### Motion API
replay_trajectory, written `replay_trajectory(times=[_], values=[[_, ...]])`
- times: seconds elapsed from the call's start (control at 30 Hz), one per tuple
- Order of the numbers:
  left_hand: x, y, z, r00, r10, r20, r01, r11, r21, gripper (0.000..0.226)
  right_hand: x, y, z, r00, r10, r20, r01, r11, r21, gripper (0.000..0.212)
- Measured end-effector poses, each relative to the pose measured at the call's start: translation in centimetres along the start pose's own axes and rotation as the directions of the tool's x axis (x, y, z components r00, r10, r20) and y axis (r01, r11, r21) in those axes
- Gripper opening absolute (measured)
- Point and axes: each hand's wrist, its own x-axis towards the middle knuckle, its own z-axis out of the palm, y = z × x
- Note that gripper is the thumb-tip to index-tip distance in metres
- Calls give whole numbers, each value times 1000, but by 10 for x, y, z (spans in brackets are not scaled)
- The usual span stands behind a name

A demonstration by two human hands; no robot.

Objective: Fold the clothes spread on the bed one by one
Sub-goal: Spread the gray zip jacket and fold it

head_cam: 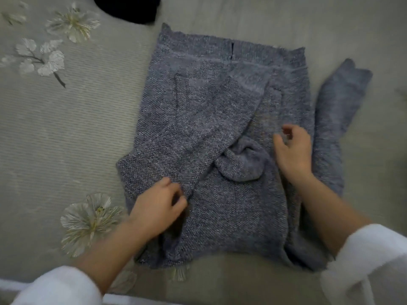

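A blue-grey knit sweater lies flat on the bed, hem toward me. One sleeve is folded diagonally across its body, and the other sleeve still sticks out to the right. My left hand hovers over the sweater's lower left part, its fingers loosely curled beside a fold edge with nothing plainly between them. Over the sweater's right side, my right hand has its fingers relaxed and slightly curled and holds nothing. Both hands are blurred by motion.
The bed cover is pale grey-green with embroidered white flowers on the left. A black garment lies at the top edge, beyond the sweater. My white sleeves show at the bottom corners.
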Motion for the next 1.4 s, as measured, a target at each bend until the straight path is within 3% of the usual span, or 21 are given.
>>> replay_trajectory(times=[0.07,0.17,0.27,0.33,0.4,0.47,0.57,0.7,0.77,0.8,0.87,0.9,0.97,1.03,1.07,1.13,1.2,1.23,1.27,1.33,1.4], values=[[12,34,6,988,46,-145,-50,998,-26,21,-3,35,-31,996,76,-52,-76,997,-3,34],[27,91,23,954,210,-213,-213,977,9,44,-11,90,-70,973,178,-147,-187,981,-54,37],[29,141,56,948,316,42,-316,949,-11,58,-22,131,-89,914,387,-117,-391,921,-5,54],[24,163,83,922,223,317,-232,973,-10,59,-28,145,-91,843,533,69,-535,822,194,63],[19,176,106,873,98,477,-176,977,120,59,-31,148,-91,807,537,247,-591,723,359,59],[20,184,115,865,26,502,-142,971,193,61,-27,149,-93,806,479,348,-592,661,460,46],[29,191,109,850,-32,526,-62,985,160,60,-18,147,-107,776,442,450,-630,544,553,30],[40,208,85,790,-98,606,-26,981,193,52,-20,160,-142,728,555,402,-643,350,681,28],[47,226,68,785,-97,612,-59,971,230,41,-28,169,-161,741,615,271,-600,425,677,27],[52,237,60,800,-79,594,-46,980,193,33,-33,171,-169,785,591,185,-550,530,645,24],[60,263,42,861,-76,503,133,988,-77,32,-45,169,-178,919,387,76,-365,762,534,20],[66,277,37,899,-109,425,255,918,-303,31,-53,164,-179,964,247,97,-262,824,503,31],[81,302,32,925,-163,344,368,619,-694,26,-70,156,-173,973,7,230,-106,901,420,54],[94,325,36,922,-89,377,380,397,-836,27,-85,153,-163,918,-131,375,43,971,235,65],[97,333,40,916,-58,397,384,408,-828,33,-91,154,-158,876,-168,453,119,984,135,68],[107,337,55,913,-84,400,355,649,-673,58,-99,155,-150,788,-191,586,243,970,-10,70],[113,330,72,930,-120,347,233,924,-304,77,-102,158,-146,731,-187,656,300,952,-63,72],[116,326,80,948,-109,297,152,981,-124,72,-102,159,-147,720,-187,668,313,947,-73,75],[120,322,85,971,-72,230,77,997,-15,57,-102,160,-148,719,-187,669,315,946,-73,79],[128,320,84,996,-27,86,28,1000,-10,19,-102,165,-149,734,-173,656,280,958,-61,85],[136,323,74,997,-67,38,73,982,-177,28,-104,169,-150,764,-146,629,239,969,-66,77]])
